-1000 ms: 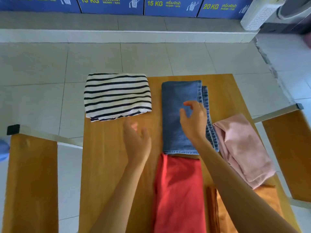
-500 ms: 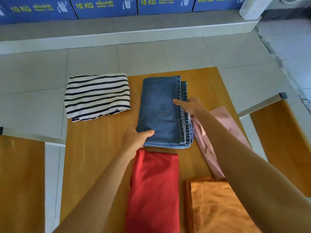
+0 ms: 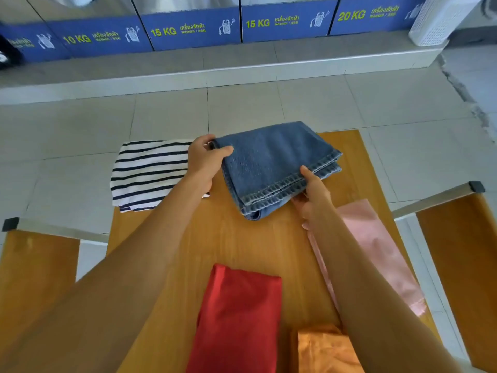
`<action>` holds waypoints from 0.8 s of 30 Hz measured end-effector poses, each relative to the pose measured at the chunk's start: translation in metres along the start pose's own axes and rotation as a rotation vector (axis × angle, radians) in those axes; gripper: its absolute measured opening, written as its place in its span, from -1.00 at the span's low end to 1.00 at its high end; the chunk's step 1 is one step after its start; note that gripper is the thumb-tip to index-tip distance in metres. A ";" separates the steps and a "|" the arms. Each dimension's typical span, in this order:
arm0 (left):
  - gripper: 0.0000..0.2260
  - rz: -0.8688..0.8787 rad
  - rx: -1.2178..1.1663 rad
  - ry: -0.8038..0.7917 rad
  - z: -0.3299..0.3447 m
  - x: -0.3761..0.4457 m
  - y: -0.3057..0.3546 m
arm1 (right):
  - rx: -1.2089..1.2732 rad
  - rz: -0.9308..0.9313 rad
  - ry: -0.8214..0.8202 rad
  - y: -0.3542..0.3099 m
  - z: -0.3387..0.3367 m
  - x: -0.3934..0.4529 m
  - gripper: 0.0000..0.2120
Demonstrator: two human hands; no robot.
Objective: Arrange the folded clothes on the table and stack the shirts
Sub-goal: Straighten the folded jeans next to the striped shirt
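Note:
Folded blue jeans (image 3: 271,162) are lifted and turned at an angle over the far part of the wooden table (image 3: 242,243). My left hand (image 3: 204,162) grips their left end, thumb on top. My right hand (image 3: 312,195) holds the hemmed near-right edge from below. A black-and-white striped shirt (image 3: 148,173) lies folded at the far left, partly under my left wrist. A red shirt (image 3: 239,321) lies near me in the middle, an orange one (image 3: 322,351) beside it, and a pink one (image 3: 376,251) along the right edge under my right forearm.
Wooden benches stand to the left (image 3: 32,278) and right (image 3: 462,259) of the table, each with a metal rail. Beyond the tiled floor is a raised step with blue washing machine panels (image 3: 193,30). A white laundry basket (image 3: 435,20) sits at the far right.
Both hands took hold of the jeans, which lay flat before, and raised and rotated them toward the far edge. My view tilted up and away from the near clothes.

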State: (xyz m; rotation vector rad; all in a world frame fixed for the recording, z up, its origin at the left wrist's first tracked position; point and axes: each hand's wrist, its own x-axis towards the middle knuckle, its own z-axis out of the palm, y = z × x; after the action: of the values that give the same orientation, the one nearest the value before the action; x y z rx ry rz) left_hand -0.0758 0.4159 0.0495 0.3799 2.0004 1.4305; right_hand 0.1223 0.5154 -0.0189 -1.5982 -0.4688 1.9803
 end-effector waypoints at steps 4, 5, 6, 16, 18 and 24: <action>-0.81 -0.072 0.194 -0.071 0.010 0.025 0.007 | 0.047 0.032 -0.010 0.009 0.021 0.007 -0.65; -0.70 -0.106 0.277 -0.113 0.011 0.026 0.002 | 0.047 0.042 -0.006 0.011 0.026 0.008 -0.64; -0.45 -0.131 0.362 -0.157 0.012 0.025 -0.005 | 0.046 0.050 -0.002 0.013 0.030 0.010 -0.64; -0.37 0.004 0.423 -0.030 0.019 -0.011 -0.053 | 0.143 0.084 -0.034 0.024 0.039 0.013 -0.83; -0.39 0.000 0.427 0.014 0.017 -0.020 -0.054 | 0.151 0.096 -0.054 0.027 0.039 0.010 -0.83; -0.36 -0.036 0.353 -0.087 -0.006 -0.052 -0.067 | 0.048 0.109 -0.102 0.025 0.032 0.007 -0.66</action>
State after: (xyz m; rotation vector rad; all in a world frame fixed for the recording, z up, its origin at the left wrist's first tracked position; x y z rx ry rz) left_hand -0.0316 0.3573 0.0058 0.5438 2.1759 1.0186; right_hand 0.0855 0.5023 -0.0314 -1.5284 -0.3767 2.1457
